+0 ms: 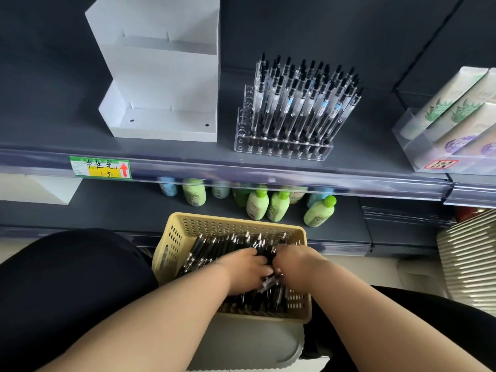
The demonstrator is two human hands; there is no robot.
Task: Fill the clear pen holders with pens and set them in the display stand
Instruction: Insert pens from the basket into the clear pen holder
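Presumably gathering a bunch, the left hand (247,269) and right hand (295,267) dig side by side into loose pens (214,248) in the basket (171,245). Their fingers are buried, so I cannot tell whether either grips. On the far shelf (67,130), the nearly full holder (281,153) waits right of the stand (161,127).

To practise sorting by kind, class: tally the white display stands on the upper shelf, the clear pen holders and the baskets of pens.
White display stand: 1
Clear pen holder: 1
Yellow basket: 1
Total: 3
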